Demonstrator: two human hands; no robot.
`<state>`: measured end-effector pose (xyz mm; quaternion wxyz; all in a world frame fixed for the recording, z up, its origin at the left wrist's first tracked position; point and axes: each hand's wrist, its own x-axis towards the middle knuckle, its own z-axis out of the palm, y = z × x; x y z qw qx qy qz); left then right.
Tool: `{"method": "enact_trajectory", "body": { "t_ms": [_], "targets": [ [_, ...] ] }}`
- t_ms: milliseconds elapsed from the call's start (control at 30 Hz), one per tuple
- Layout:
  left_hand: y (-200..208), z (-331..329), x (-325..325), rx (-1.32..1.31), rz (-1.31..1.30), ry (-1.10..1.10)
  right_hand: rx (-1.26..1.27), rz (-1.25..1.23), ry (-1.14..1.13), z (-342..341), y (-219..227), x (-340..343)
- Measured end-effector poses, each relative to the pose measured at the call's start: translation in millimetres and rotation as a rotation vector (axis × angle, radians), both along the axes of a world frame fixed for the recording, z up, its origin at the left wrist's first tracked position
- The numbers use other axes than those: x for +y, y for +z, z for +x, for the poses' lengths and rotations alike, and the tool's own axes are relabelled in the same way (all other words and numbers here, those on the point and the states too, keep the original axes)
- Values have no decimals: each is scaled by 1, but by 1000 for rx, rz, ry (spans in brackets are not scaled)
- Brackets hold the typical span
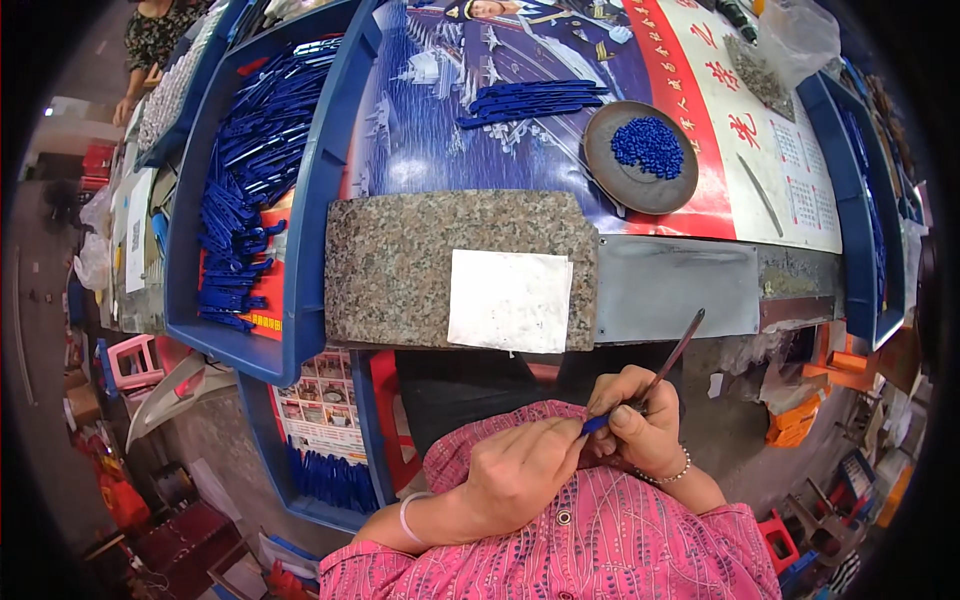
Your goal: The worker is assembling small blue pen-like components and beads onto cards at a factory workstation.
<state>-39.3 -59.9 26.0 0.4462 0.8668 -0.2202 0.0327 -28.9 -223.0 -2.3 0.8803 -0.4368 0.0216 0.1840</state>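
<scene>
Close to my chest, below the table edge, my two hands meet at a small blue piece (596,424), mostly hidden by the fingers. My left hand (520,472) is closed, its fingertips pinching the piece from the left. My right hand (648,432) is closed too, with the thumb pressed beside the blue piece. A thin dark stick-like tool (682,348) slants up and right out of the right hand's grip. Its kind is not clear, as the lower part lies hidden in the hand.
Before me lie a granite slab (400,270) with white paper (510,300), and a grey plate (680,290). Beyond are a bowl (640,201) of small blue pieces and a pile of slim blue parts (535,101). Blue trays (300,290) of parts flank the table.
</scene>
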Motion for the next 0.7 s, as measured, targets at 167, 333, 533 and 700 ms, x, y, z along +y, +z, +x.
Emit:
{"method": "enact_trajectory", "body": {
  "t_ms": [167,333,533,700],
  "targets": [
    [0,-2,2,318,-108,-26,18,-56,32,-1,2,-3],
    [1,-5,3,568,-316,-14,57,-187,49,-4,7,-3],
    [-1,-14,1,725,-466,19,139,-229,75,0,8,-1],
    [-2,2,8,1310,-863,12,260,-251,92,5,5,-3]
  ]
}}
